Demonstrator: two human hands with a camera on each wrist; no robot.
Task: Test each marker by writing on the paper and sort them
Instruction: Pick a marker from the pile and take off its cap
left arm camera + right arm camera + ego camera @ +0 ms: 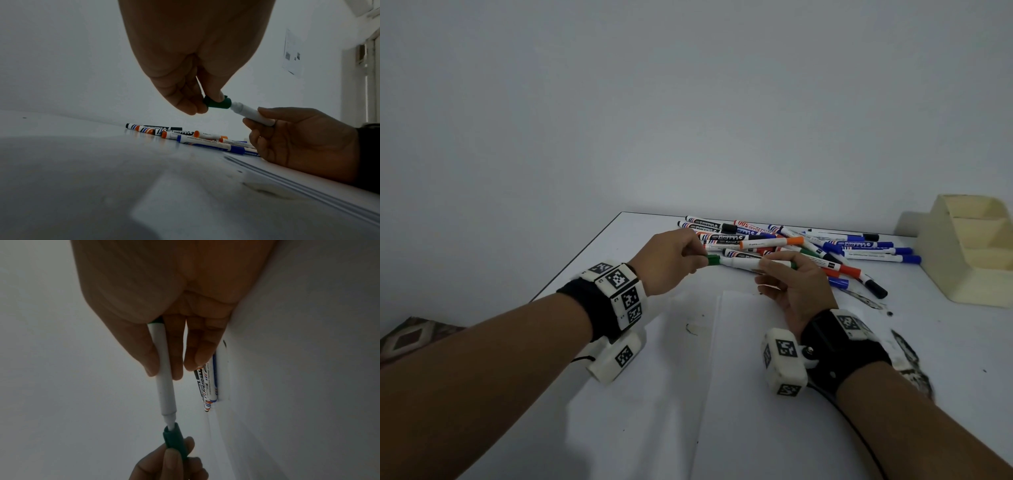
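A green marker (743,263) with a white barrel is held level above the table, between both hands. My left hand (681,260) pinches its green cap (219,104) between thumb and fingers. The cap (174,437) sits partly over the marker's narrow tip end, a little way off the barrel (164,386). My right hand (784,274) grips the barrel (255,116) with thumb and fingers. White paper (750,359) lies on the table under and in front of both hands. A pile of several markers (808,246) with orange, blue and black caps lies just behind the hands.
A cream stepped organiser (976,250) stands at the table's right back corner. Dark ink smears (907,356) mark the table right of the paper. The table's left edge (578,253) runs diagonally, with a patterned rug (410,339) below it.
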